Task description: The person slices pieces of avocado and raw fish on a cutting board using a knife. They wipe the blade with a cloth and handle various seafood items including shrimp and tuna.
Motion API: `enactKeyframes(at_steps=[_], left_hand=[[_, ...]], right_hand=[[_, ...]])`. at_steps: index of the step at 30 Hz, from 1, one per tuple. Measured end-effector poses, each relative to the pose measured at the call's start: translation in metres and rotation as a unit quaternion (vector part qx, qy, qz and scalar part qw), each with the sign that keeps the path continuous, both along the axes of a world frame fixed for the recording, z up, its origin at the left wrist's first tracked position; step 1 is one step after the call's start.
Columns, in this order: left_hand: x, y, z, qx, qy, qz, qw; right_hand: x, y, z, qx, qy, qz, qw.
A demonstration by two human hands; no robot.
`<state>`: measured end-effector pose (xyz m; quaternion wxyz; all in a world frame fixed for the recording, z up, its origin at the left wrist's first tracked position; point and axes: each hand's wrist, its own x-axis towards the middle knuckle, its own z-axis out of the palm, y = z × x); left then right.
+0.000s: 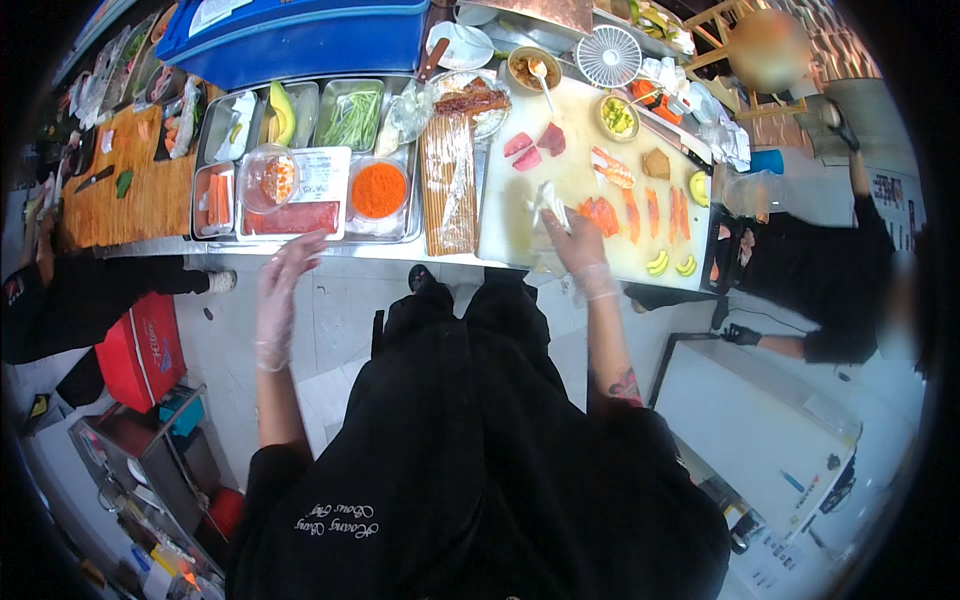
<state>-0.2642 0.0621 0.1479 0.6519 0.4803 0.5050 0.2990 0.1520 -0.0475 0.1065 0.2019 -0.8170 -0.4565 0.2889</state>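
My right hand (579, 244), in a clear plastic glove, grips a crumpled white cloth or paper towel (549, 201) over the near part of a white cutting board (517, 244). Salmon slices (599, 216), a shrimp (615, 166) and pink fish pieces (526, 152) lie beside and beyond it. My left hand (285, 289), also gloved, is raised with nothing seen in it, its fingertips near a tray of red fish (291, 219). Between the hands, a plastic-wrapped bamboo rolling mat (450, 187) lies left of the board. A round tub of orange roe (379, 190) stands left of the mat.
Metal pans hold avocado (282, 112), cut cucumber (351, 116) and orange sticks (218, 199). Sauce (534, 69) and diced green (619, 118) bowls stand at the board's far edge. A blue bin (300, 45) is behind. Co-workers (817, 262) stand at right and left (90, 292).
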Motion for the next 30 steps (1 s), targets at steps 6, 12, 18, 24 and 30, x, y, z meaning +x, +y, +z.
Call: enactKeyframes(at_steps=[6, 12, 18, 24, 30], left_hand=[[-0.049, 0.001, -0.016, 0.081, 0.116, -0.063, 0.988], [0.005, -0.033, -0.037, 0.085, 0.109, -0.161, 0.977], [0.039, -0.062, -0.044, 0.023, -0.072, -0.105, 0.992], [0.075, -0.057, -0.030, 0.116, -0.043, -0.214, 0.969], [0.093, -0.071, -0.039, 0.020, -0.124, -0.181, 0.975]], right_hand=[[-0.046, 0.022, -0.106, 0.016, -0.420, 0.072, 0.905], [-0.038, 0.004, -0.097, 0.051, -0.298, 0.168, 0.938], [0.009, -0.014, 0.012, -0.305, -0.145, 0.259, 0.905], [-0.041, 0.068, -0.024, -0.053, -0.190, 0.132, 0.971], [-0.047, -0.018, -0.054, -0.122, -0.085, 0.217, 0.965]])
